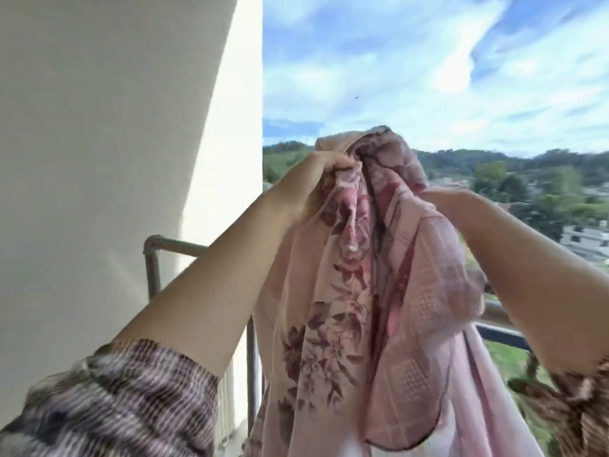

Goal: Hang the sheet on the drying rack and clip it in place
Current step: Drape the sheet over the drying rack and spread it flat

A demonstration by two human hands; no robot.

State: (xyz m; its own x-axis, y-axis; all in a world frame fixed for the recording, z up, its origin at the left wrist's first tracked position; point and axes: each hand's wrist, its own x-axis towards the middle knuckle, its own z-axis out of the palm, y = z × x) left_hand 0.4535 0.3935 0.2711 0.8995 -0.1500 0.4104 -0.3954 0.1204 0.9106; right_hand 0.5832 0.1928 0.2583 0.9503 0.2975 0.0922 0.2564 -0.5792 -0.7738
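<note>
A pink sheet [359,291] with a dark red flower print hangs bunched in front of me, held up high. My left hand [316,179] grips its gathered top from the left. My right hand [441,199] reaches in from the right; its fingers are hidden behind the cloth, and the sheet drapes over that wrist. A grey metal pipe frame [152,272], perhaps the drying rack, stands low at the left, partly behind my left forearm. No clips are in sight.
A cream wall [115,143] fills the left side. A dark balcony railing [501,331] runs at the lower right, behind my right arm. Beyond it lie trees, buildings, hills and a cloudy sky.
</note>
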